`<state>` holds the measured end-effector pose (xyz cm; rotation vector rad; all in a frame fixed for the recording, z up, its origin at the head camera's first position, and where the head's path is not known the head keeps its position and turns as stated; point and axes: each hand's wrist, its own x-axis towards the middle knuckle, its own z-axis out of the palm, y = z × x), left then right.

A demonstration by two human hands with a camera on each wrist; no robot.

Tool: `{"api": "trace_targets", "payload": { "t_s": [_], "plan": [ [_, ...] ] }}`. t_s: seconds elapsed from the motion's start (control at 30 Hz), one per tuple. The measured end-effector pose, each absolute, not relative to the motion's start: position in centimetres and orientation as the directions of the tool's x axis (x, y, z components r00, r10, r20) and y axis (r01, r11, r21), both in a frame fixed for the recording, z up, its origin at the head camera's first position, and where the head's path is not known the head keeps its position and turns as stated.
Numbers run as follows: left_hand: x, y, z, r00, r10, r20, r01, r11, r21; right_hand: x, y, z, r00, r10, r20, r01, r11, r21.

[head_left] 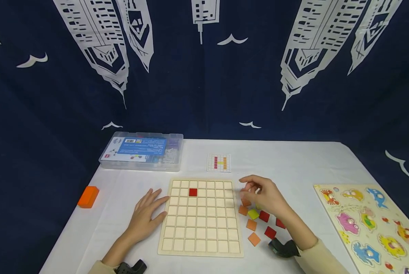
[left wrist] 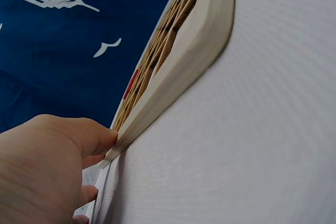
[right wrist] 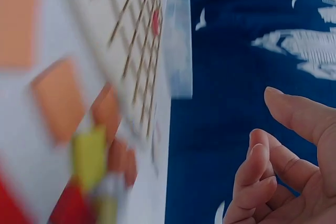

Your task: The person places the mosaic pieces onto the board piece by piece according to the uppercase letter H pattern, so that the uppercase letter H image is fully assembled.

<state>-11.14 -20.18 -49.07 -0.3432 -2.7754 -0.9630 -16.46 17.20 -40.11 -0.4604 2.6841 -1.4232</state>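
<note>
My left hand (head_left: 144, 217) rests by the left edge of the wooden grid board (head_left: 192, 221), its fingers spread. In the left wrist view its thumb (left wrist: 97, 136) touches the board's edge. A single red square tile (head_left: 193, 192) lies in a cell of the second row. Above the loose tiles, just past the board's right edge, hovers my right hand (head_left: 267, 194). In the right wrist view its fingers (right wrist: 249, 177) are loosely bent, apart from the thumb, and hold nothing. Beneath it are orange tiles (head_left: 251, 225), red tiles (head_left: 270, 232) and a yellow-green tile (head_left: 253, 214).
Behind the board lies a small pattern card (head_left: 218, 163) with coloured squares. A clear plastic case (head_left: 140, 151) stands at the back left. An orange block (head_left: 88, 196) sits at the left edge. An animal puzzle board (head_left: 372, 224) lies at the right.
</note>
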Motion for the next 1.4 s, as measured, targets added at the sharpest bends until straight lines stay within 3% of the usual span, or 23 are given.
{"api": "trace_targets", "payload": {
  "t_s": [0.3,0.57,0.97,1.4],
  "plan": [
    [-11.1,-20.1,-48.9,-0.961,0.156,0.229,0.265,0.756,0.599,-14.2,23.8,-41.6,-0.986,-0.131,0.103,-0.16,0.564,-0.81],
    [-11.0,-20.2,-49.0,-0.961,0.151,0.231,0.263,0.756,0.599,-13.3,27.6,-43.8,-0.999,-0.008,0.036,-0.033,0.605,-0.795],
    [-11.1,-20.1,-49.1,-0.957,0.157,0.246,0.277,0.753,0.597,-13.4,29.5,-46.3,-0.997,-0.052,0.065,-0.083,0.596,-0.799],
    [-11.1,-20.1,-49.1,-0.953,0.161,0.255,0.286,0.754,0.591,-13.5,29.3,-47.1,-0.993,-0.074,0.093,-0.119,0.673,-0.73]
  ]
}}
